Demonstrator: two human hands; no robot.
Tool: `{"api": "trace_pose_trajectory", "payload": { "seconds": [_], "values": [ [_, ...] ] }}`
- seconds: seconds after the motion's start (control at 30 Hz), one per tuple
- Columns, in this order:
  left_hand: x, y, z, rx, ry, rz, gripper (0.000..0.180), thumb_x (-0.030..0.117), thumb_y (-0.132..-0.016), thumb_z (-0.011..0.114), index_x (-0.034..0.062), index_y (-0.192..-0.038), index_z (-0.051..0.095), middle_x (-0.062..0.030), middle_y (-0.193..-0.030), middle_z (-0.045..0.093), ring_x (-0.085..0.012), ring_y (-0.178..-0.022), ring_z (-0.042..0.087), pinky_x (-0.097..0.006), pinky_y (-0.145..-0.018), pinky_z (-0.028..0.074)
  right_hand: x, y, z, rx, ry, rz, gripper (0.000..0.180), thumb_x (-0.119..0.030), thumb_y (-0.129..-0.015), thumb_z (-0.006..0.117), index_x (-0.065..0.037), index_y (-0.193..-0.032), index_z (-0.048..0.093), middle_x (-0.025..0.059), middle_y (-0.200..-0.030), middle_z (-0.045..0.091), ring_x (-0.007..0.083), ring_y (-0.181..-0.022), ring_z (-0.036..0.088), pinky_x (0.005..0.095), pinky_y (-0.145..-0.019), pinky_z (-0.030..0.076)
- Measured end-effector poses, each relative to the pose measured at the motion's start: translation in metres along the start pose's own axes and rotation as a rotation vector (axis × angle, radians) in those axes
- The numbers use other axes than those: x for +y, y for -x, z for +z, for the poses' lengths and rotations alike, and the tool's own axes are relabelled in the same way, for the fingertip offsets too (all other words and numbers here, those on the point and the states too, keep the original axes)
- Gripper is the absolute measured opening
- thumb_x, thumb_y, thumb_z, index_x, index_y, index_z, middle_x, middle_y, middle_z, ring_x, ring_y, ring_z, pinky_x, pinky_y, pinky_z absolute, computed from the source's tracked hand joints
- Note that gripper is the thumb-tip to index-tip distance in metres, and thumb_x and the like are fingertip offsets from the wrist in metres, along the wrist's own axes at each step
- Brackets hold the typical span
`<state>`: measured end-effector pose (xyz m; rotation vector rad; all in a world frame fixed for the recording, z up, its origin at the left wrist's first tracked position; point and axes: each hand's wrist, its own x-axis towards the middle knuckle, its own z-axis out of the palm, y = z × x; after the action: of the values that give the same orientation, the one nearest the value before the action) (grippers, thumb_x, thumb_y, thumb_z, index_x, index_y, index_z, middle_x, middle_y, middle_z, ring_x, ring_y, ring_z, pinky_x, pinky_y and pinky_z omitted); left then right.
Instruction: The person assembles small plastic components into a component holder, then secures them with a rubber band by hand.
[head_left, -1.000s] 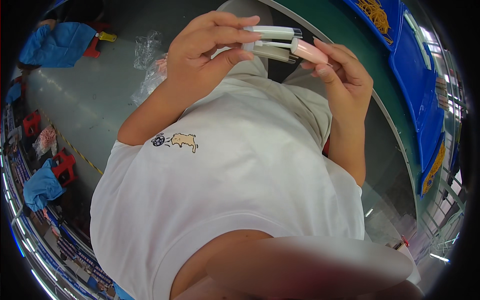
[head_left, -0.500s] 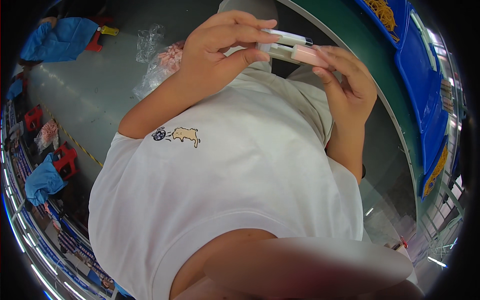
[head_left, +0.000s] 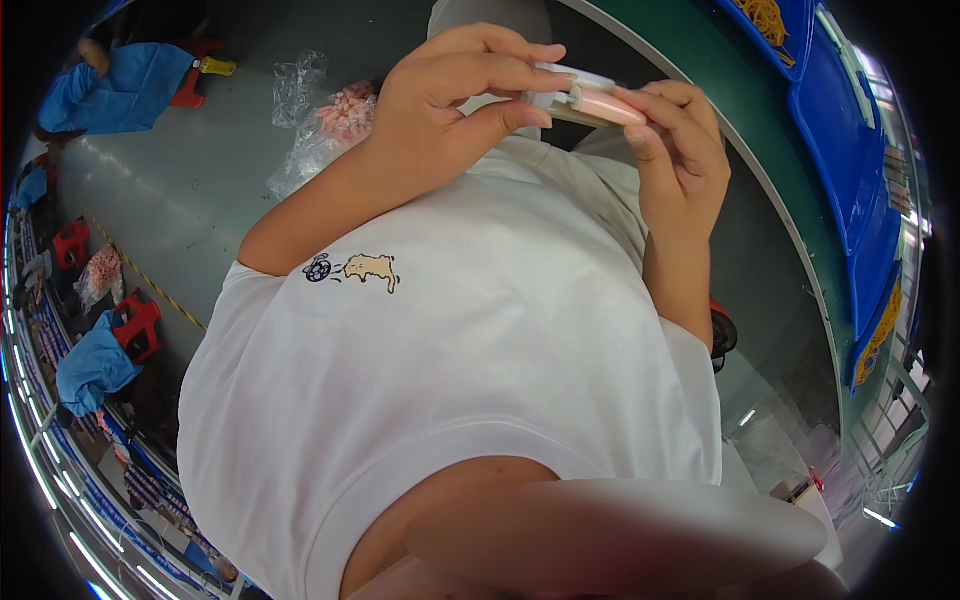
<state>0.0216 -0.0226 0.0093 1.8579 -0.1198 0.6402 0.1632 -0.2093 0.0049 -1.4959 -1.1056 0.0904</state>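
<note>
Pink-and-clear plastic tube (head_left: 590, 100) sits between both hands, held up in front of the chest, above the white t-shirt (head_left: 450, 380). Left hand (head_left: 455, 105) grips the clear end: fingers curled over the top, thumb pressed underneath. Right hand (head_left: 680, 150) pinches the pink end, fingertips on top, thumb along the side. Tube lies roughly level, tilted slightly down to the right. Both hands closed on it, touching it at opposite ends. Shirt carries a small cartoon print (head_left: 355, 270) near the left sleeve. Further out: clear plastic bag (head_left: 315, 130) of pink pieces on the grey floor (head_left: 170, 200) to the left, red stool (head_left: 135, 320) lower left, blue bins (head_left: 850, 150) on the green-edged surface (head_left: 760, 170) to the right.
</note>
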Motion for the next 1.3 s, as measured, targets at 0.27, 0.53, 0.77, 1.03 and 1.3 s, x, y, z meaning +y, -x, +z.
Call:
{"api": "trace_pose_trajectory", "payload": {
  "seconds": [0.27,0.53,0.77,1.03,1.3],
  "values": [
    [-0.005,0.000,0.008,0.033,0.140,-0.019,0.030,-0.004,-0.082,0.070,0.0004,-0.112,0.067,-0.0150,-0.125,0.058,-0.0099,-0.085,0.059,-0.021,-0.071,0.050,0.000,-0.003,0.010,0.046,0.096,-0.130,0.027,-0.001,-0.071,0.078,-0.004,-0.098,0.073,0.0064,-0.095,0.059,0.0163,-0.085,0.057,0.0252,-0.068,0.047],
    [0.001,-0.006,0.009,0.062,0.415,-0.150,0.037,-0.002,-0.083,0.069,-0.0004,-0.119,0.063,-0.0162,-0.124,0.059,-0.0198,-0.105,0.060,-0.028,-0.087,0.052,-0.010,-0.014,0.006,0.045,0.237,-0.242,0.029,-0.005,-0.068,0.080,-0.007,-0.097,0.074,0.0050,-0.090,0.058,0.0174,-0.081,0.055,0.0258,-0.066,0.045],
    [-0.014,-0.001,0.004,0.012,0.453,-0.099,0.038,0.003,-0.086,0.068,-0.0010,-0.122,0.060,-0.0164,-0.128,0.056,-0.0264,-0.116,0.058,-0.034,-0.097,0.049,-0.011,-0.014,0.008,0.127,0.312,-0.394,0.030,-0.006,-0.066,0.081,-0.008,-0.095,0.074,0.0037,-0.089,0.059,0.0176,-0.081,0.054,0.0268,-0.065,0.043],
    [-0.002,-0.002,0.013,0.078,0.777,-0.233,0.044,0.001,-0.088,0.065,0.0004,-0.130,0.053,-0.0164,-0.131,0.056,-0.0235,-0.114,0.059,-0.033,-0.096,0.051,-0.024,-0.023,0.004,0.100,0.549,-0.614,0.032,-0.013,-0.062,0.081,-0.010,-0.094,0.074,0.0033,-0.090,0.062,0.0181,-0.076,0.056,0.0283,-0.067,0.042],
    [-0.019,0.005,0.008,0.059,1.018,-0.430,0.053,0.023,-0.087,0.071,0.0102,-0.134,0.050,-0.0155,-0.136,0.052,-0.0297,-0.122,0.054,-0.043,-0.100,0.050,-0.020,-0.021,0.002,0.166,0.092,-0.495,0.061,-0.033,-0.066,0.086,-0.003,-0.115,0.066,0.0139,-0.117,0.056,0.0216,-0.095,0.059,0.0287,-0.068,0.048]
  ]
}}
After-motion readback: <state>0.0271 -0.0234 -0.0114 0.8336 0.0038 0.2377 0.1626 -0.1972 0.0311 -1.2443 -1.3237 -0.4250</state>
